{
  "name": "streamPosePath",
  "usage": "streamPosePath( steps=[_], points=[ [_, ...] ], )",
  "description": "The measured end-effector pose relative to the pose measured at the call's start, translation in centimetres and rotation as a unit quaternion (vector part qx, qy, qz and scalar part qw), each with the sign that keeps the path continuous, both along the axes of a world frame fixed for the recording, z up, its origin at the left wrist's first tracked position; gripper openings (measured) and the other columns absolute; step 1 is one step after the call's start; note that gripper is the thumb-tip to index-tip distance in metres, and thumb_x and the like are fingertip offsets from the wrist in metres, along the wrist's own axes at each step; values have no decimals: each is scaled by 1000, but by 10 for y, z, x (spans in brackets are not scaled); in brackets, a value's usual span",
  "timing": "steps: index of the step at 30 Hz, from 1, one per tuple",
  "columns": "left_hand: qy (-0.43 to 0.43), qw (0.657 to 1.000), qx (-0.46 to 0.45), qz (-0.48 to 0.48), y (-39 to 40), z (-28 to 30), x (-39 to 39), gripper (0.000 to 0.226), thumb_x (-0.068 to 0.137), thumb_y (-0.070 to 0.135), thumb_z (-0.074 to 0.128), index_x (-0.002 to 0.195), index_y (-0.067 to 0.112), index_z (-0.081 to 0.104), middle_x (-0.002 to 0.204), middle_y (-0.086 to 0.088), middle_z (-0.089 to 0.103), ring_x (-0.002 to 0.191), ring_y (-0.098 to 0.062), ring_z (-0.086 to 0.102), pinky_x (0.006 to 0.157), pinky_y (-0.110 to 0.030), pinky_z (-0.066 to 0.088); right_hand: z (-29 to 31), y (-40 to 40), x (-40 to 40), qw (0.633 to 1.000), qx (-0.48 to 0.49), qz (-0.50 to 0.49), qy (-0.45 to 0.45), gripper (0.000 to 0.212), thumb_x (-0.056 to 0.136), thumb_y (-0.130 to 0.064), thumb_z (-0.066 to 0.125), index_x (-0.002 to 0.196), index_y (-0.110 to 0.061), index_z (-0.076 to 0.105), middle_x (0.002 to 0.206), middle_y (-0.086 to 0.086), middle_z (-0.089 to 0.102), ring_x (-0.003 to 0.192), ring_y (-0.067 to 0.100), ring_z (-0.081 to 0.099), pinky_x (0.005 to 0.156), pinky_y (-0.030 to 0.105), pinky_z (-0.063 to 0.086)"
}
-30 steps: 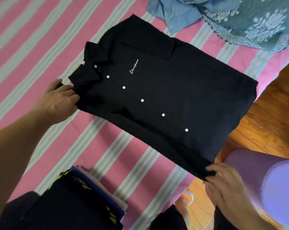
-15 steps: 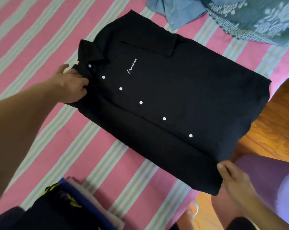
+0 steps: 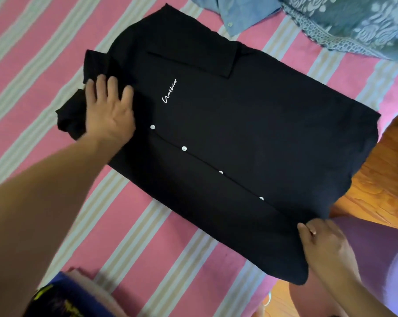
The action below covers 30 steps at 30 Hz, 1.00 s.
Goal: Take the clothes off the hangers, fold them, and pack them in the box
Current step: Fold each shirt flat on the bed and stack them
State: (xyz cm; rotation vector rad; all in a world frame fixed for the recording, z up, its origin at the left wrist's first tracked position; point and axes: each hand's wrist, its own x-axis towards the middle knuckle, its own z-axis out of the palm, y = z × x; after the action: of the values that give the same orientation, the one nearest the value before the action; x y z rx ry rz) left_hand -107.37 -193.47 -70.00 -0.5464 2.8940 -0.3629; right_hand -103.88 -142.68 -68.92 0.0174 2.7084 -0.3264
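Left hand (image 3: 109, 115) presses flat on black shirt (image 3: 239, 133); right hand (image 3: 326, 245) pinches its hem.

The shirt (image 3: 227, 145) lies flat on the bed (image 3: 44, 53), its collar end toward ten o'clock and its hem toward four o'clock, overhanging the bed edge above the floor (image 3: 381, 179). The left hand (image 3: 109, 110) rests on the collar end; the right hand (image 3: 323, 245) grips the hem corner at five o'clock. Another shirt (image 3: 237, 10) and a patterned cloth (image 3: 353, 21) lie at one o'clock. Folded clothes (image 3: 79, 296) sit stacked at seven o'clock.
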Motion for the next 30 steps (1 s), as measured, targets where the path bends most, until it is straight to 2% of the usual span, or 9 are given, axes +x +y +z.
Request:
streamPosePath(
  steps=[1,3,6,9,15,19,22,25,30],
  points=[
    [64,996,47,29,19,2,7,53,89,23,56,138,8,41,146,-26,37,140,-46,30,121,-58,17,2,-5,-2,999,32,26,35,10,87,-8,71,88,-12,62,90,15,55,82,41,52,71,49,48],
    [141,976,134,94,58,2,25,57,94,30,53,146,10,39,153,-24,34,144,-45,28,121,-56,20,10,-30,-9,988,31,110,104,20,86,-4,64,106,-4,63,108,20,55,95,43,50,82,55,47],
    [122,948,231,180,91,-9,54,66,103,44,44,160,16,25,166,-17,18,153,-39,15,124,-54,15,19,-99,-18,931,-72,339,114,39,93,-21,50,128,-8,61,137,13,50,126,37,49,106,49,44],
    [116,946,254,165,74,-15,66,67,105,46,38,161,12,23,168,-14,17,154,-36,15,125,-51,17,8,-179,-38,860,-80,496,88,56,103,-38,33,154,-15,35,163,7,26,152,29,21,121,48,27],
    [196,934,183,236,-33,8,63,62,97,27,54,152,6,37,153,-18,41,140,-39,36,119,-51,28,-41,-235,-103,843,40,528,94,65,103,-51,15,158,-18,22,167,6,18,155,28,8,124,49,17],
    [147,910,267,281,-103,21,74,55,80,31,50,128,10,64,130,-16,56,122,-34,48,103,-44,40,-62,-235,-100,841,70,525,109,66,101,-52,16,156,-17,25,166,6,16,155,28,9,122,51,17],
    [172,839,398,328,-119,22,96,27,88,18,59,114,13,66,119,-8,55,97,-20,56,79,-24,43,-67,-238,-102,839,78,526,116,67,100,-53,20,155,-16,28,166,8,18,154,29,12,122,53,19],
    [224,744,522,351,-114,20,116,25,91,2,67,113,12,66,97,-4,57,81,-17,58,67,-21,48,-65,-239,-100,840,80,525,115,67,99,-52,22,154,-15,32,164,10,23,153,31,15,121,54,21],
    [278,675,577,367,-118,7,112,23,97,-1,62,110,15,74,103,-4,72,89,-15,70,83,-22,56,-64,-241,-99,837,77,527,128,67,98,-50,24,152,-12,36,162,12,26,152,34,20,120,54,22]
  ],
)
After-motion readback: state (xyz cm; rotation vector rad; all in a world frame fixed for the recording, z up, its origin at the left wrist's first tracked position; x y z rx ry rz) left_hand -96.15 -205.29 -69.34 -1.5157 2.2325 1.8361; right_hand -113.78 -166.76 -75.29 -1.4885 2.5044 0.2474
